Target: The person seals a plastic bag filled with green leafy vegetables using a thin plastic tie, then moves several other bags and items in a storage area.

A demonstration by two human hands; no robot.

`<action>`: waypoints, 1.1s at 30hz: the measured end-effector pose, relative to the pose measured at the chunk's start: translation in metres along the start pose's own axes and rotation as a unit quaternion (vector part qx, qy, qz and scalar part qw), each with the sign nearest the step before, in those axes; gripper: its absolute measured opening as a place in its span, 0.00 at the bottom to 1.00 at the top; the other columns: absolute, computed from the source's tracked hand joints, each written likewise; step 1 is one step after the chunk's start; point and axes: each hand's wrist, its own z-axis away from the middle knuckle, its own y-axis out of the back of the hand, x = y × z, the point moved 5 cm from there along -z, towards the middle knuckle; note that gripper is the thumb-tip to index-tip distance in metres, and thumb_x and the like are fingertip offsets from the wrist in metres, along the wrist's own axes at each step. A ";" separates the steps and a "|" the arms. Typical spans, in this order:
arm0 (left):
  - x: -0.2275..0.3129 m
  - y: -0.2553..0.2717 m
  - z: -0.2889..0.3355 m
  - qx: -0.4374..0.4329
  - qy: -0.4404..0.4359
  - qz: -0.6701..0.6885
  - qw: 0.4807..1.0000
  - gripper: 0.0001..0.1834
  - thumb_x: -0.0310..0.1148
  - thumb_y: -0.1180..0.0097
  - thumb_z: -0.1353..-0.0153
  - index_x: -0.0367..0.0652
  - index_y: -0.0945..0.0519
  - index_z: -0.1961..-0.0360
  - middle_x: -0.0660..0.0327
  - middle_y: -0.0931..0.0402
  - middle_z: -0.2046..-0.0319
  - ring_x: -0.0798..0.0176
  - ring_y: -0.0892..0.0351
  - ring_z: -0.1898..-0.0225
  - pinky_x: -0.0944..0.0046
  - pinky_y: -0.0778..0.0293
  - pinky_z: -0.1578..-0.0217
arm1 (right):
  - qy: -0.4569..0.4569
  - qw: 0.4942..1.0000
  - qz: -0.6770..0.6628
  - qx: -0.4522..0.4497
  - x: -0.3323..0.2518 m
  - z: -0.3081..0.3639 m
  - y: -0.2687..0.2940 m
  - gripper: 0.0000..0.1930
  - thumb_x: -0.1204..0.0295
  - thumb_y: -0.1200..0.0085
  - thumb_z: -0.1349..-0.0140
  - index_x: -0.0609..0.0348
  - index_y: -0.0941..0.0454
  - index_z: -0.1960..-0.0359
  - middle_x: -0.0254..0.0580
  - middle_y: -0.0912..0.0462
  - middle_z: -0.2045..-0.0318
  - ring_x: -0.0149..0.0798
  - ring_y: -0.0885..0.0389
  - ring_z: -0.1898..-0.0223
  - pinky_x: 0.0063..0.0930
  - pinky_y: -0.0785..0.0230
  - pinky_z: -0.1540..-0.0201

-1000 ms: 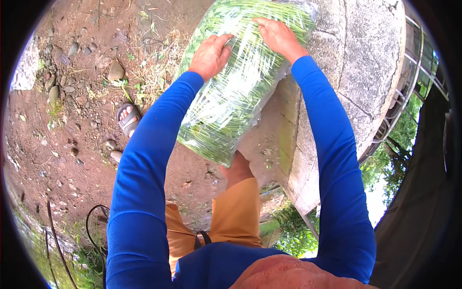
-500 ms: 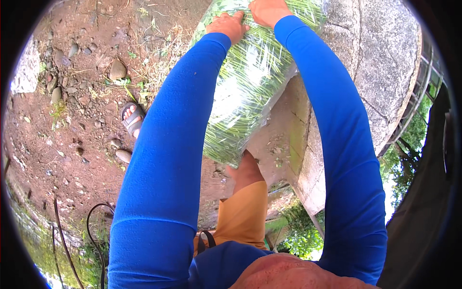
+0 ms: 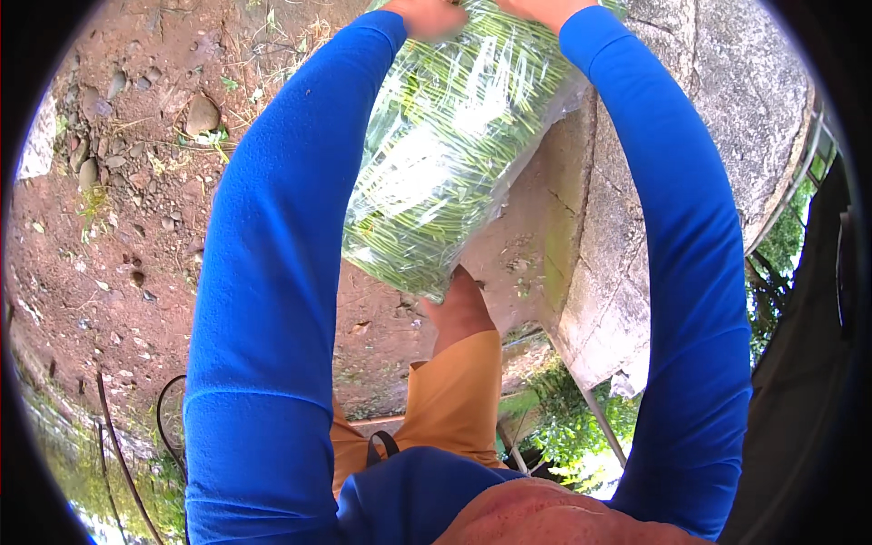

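Note:
A large clear plastic bag (image 3: 431, 182), packed with long thin green stalks and leaves, stands in front of me and leans toward my leg. My left hand (image 3: 432, 16) is at the upper left of the bag, smeared by motion, so its fingers cannot be made out. My right hand (image 3: 552, 11) is at the upper right of the bag, with its fingers cut off by the top edge of the picture. Both arms reach forward in blue sleeves. The bag's top end lies out of view.
Brown dirt ground with stones (image 3: 203, 115) and dry straw spreads on the left. A rough concrete slab (image 3: 718, 109) curves along the right side of the bag. Green plants (image 3: 563, 413) and a thin post (image 3: 604, 422) show at the lower right. A dark cable (image 3: 163, 418) is at lower left.
Both hands have moved up toward the top edge and slightly apart. The bag sits a little farther left and higher in the picture. My left foot in its sandal no longer shows.

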 end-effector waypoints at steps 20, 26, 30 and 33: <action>0.008 0.012 -0.009 0.003 0.026 -0.318 0.948 0.21 0.43 0.50 0.35 0.41 0.18 0.50 0.43 0.16 0.55 0.39 0.16 0.51 0.43 0.24 0.47 | -0.138 0.990 -0.023 0.015 0.001 0.007 -0.041 0.15 0.65 0.55 0.29 0.43 0.16 0.50 0.43 0.11 0.65 0.46 0.12 0.61 0.47 0.24 0.58; 0.012 0.009 0.003 0.002 0.076 -0.266 0.961 0.22 0.43 0.47 0.33 0.38 0.23 0.45 0.37 0.18 0.53 0.36 0.19 0.48 0.42 0.26 0.45 | -0.025 0.998 0.019 0.055 0.020 0.029 -0.037 0.10 0.69 0.51 0.36 0.49 0.14 0.62 0.46 0.12 0.68 0.48 0.12 0.64 0.46 0.23 0.59; 0.001 0.019 0.018 0.040 0.064 -0.275 0.959 0.21 0.41 0.46 0.33 0.39 0.24 0.45 0.36 0.19 0.53 0.35 0.21 0.47 0.42 0.27 0.45 | -0.037 0.996 -0.077 -0.021 0.031 0.044 -0.005 0.10 0.70 0.51 0.37 0.51 0.15 0.63 0.47 0.12 0.65 0.51 0.13 0.60 0.46 0.23 0.56; 0.003 0.016 0.010 0.043 0.031 -0.208 0.977 0.21 0.38 0.45 0.34 0.41 0.24 0.43 0.38 0.20 0.51 0.34 0.22 0.46 0.43 0.27 0.45 | -0.001 0.973 -0.152 0.175 0.013 0.057 -0.010 0.10 0.68 0.52 0.35 0.52 0.16 0.62 0.50 0.13 0.59 0.53 0.16 0.53 0.47 0.26 0.50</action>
